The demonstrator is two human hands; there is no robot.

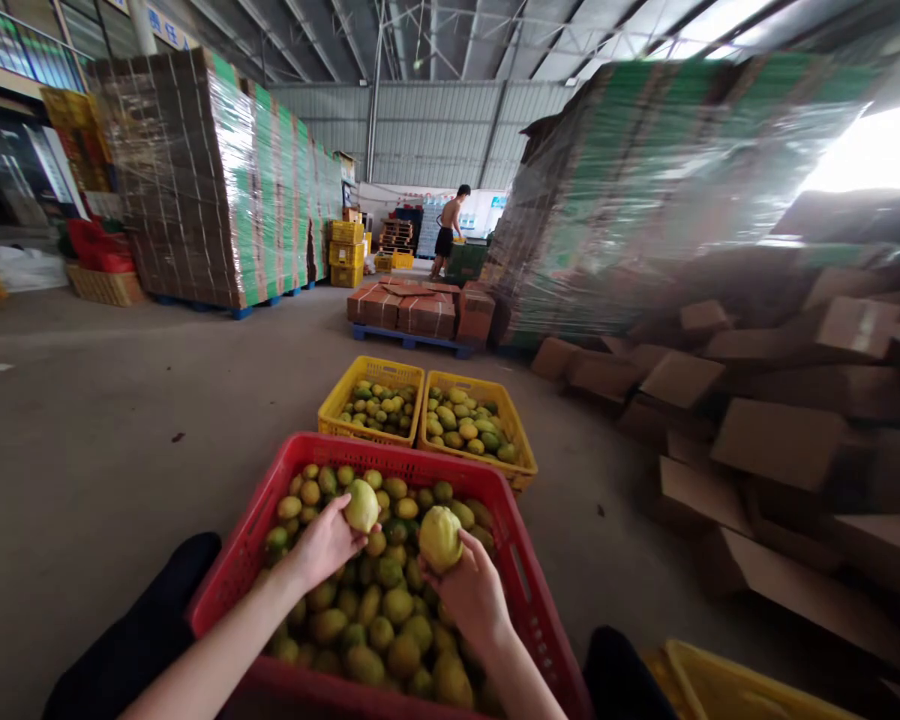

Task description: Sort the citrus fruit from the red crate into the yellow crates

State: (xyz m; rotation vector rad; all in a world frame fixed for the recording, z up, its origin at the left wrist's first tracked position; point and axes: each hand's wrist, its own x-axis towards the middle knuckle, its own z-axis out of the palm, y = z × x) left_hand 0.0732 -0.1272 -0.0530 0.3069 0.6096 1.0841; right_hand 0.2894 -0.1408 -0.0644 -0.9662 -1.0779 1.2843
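Note:
My left hand point(328, 545) is closed around a pale yellow-green lemon point(361, 507), held above the fruit. A second, larger and bumpier lemon point(441, 540) sits in my right hand point(474, 595), the fingers wrapped round its side and underside. Below both hands stands a red plastic crate point(521, 560), filled with many green and yellow lemons point(379, 635). The two held fruits are apart from each other.
Two yellow crates point(422, 425) of lemons stand just beyond the red one. Cardboard boxes point(780, 440) lie heaped at right. Wrapped carton stacks point(270, 200) rise at left and right. Farther back are a low pallet point(409, 338) with flattened cartons and a person point(450, 225).

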